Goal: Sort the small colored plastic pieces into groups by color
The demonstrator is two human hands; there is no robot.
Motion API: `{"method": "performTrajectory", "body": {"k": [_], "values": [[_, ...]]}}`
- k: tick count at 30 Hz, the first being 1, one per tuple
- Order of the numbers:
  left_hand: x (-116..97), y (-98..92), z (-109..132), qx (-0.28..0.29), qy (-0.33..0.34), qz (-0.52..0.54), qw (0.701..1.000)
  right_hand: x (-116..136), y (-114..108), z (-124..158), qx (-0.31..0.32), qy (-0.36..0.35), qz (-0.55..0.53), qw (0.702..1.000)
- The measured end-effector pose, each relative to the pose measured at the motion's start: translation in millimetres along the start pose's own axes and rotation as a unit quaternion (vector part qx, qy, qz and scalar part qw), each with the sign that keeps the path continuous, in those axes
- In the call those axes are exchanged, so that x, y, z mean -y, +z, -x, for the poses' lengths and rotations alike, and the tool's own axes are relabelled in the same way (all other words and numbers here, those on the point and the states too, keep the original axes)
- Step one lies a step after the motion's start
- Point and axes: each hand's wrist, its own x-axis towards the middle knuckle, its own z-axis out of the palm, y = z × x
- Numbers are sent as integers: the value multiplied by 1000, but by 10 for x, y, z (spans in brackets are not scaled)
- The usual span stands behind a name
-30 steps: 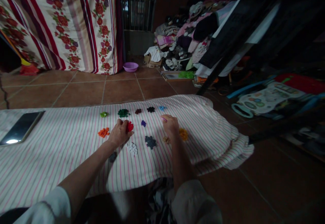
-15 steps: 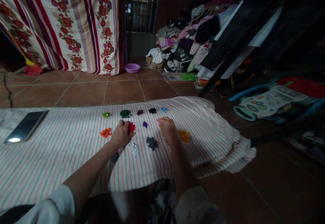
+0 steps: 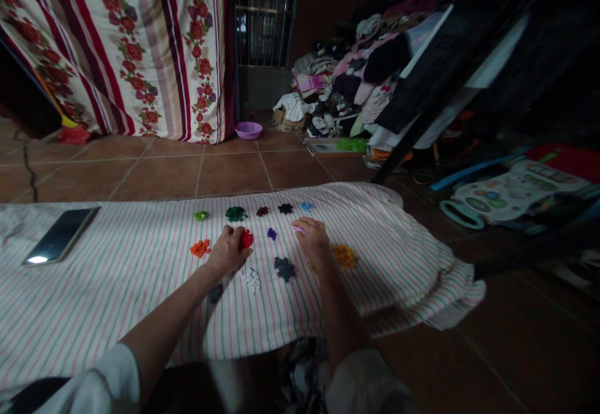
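Small coloured pieces lie sorted in piles on a striped cloth. My left hand rests at the red pile, its fingers bent and closed over the pile's left edge; what they pinch is hidden. Over a few pink pieces my right hand is curled, fingertips down, and I cannot make out what is between them. Purple pieces sit between the two hands. Nearby are orange, white, dark grey and yellow-orange piles.
Along the far side are light green, dark green, brown, black and light blue piles. A phone lies at left. Beyond stand a purple basin and a clothes heap.
The whole view has shifted slightly to the right and down. More of the pink pieces shows beside my right fingers. My left hand stays at the red pile.
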Motion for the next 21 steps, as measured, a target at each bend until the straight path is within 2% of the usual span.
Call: {"method": "performTrajectory", "body": {"k": [3, 13, 21], "values": [[2, -7, 9, 4, 1, 4, 1000, -32, 18, -14, -13, -21, -10, 1000], [-13, 16, 11, -7, -5, -9, 1000, 1, 17, -19, -42, -20, -24, 999], [-2, 34, 0, -24, 5, 5, 1000, -118, 84, -31, -42, -23, -12, 999]]}}
